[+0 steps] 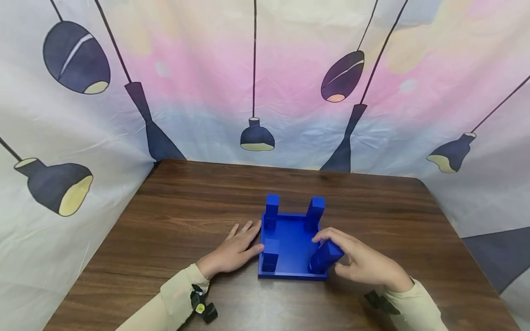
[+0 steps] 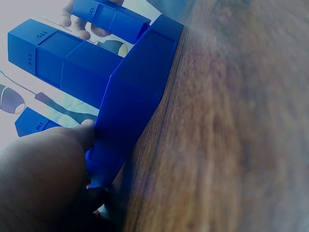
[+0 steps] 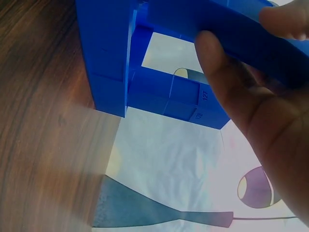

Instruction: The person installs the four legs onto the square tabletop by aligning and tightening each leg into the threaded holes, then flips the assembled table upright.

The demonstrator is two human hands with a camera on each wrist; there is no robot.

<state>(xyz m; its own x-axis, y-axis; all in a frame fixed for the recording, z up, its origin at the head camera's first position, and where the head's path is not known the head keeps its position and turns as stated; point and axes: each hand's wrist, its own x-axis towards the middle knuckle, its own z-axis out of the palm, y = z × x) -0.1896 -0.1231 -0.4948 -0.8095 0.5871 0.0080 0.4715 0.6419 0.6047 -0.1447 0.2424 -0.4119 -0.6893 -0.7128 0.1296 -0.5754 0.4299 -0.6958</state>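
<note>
A square blue tray (image 1: 293, 246) with a low rim lies on the table. Blue square posts stand at its far left (image 1: 272, 209), far right (image 1: 315, 212) and near left (image 1: 270, 258) corners. My right hand (image 1: 366, 263) grips another blue post (image 1: 325, 257) at the near right corner, where it leans to the right. Whether its foot is seated there cannot be made out. Against the tray's left side lies my left hand (image 1: 232, 252), fingers spread, thumb and fingertips touching the wall. Raised numbers mark the posts, such as 115 on one post (image 2: 67, 58).
The brown wooden table (image 1: 186, 207) extends around the tray on all sides. Behind it and at both sides hangs a cloth (image 1: 207, 92) printed with dark lamps. A small black device (image 1: 203, 305) is strapped at the left cuff.
</note>
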